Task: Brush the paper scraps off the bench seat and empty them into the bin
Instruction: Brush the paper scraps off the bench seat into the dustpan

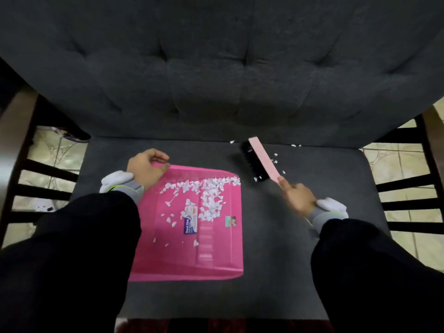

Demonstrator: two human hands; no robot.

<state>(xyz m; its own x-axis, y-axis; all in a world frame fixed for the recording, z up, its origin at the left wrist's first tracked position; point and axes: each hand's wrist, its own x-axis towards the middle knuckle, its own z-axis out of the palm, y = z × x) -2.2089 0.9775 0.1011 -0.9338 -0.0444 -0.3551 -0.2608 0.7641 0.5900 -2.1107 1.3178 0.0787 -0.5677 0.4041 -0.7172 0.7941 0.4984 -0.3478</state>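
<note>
A pink dustpan lies flat on the dark grey bench seat. Several white paper scraps are heaped inside it, mostly along its far edge. My left hand grips the pan's far left corner. My right hand holds the pink handle of a brush with black bristles, tilted to the right of the pan. A few loose scraps lie on the seat around the brush and near the backrest. No bin is in view.
The tufted grey backrest rises right behind the seat. Dark wooden side rails flank the bench on both sides, with tiled floor beyond them. A red strip of floor covering shows below the seat's front edge.
</note>
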